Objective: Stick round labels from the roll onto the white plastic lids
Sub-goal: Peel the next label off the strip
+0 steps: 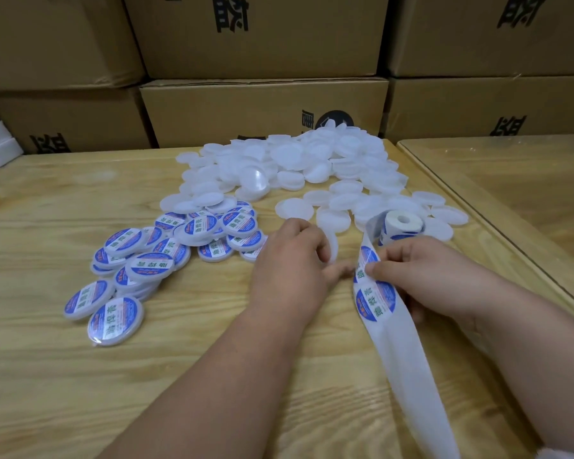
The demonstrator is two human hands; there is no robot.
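1. Here the left hand (289, 260) holds a blank white lid (332, 246) on edge, fingers curled round its rim, just left of the label strip (373, 286).
2. The right hand (421, 276) pinches that strip, thumb on top at the upper of the two blue-and-white round labels (376, 301) still on it; so both grips are narrow and occupied.
3. The label roll (401, 223) sits just beyond the right hand, among the unlabelled lids (295, 160) heaped at the tabletop's (80, 376) far middle. Finished labelled lids (140, 263) lie in a pile to the left.
4. To do this step well, I would bend the backing liner (408, 366) sharply so the label's edge lifts, catch only that edge, and keep fingers off the adhesive.
5. Centre the label over the lid's flat face, lay one side down first, then smooth outward to avoid bubbles or creases.
6. The labels carry large green Chinese characters on a white band with blue above and below; the smaller print is too small to read.
7. The cardboard cartons (262, 111) behind bear bold black Chinese characters, partly cut off.
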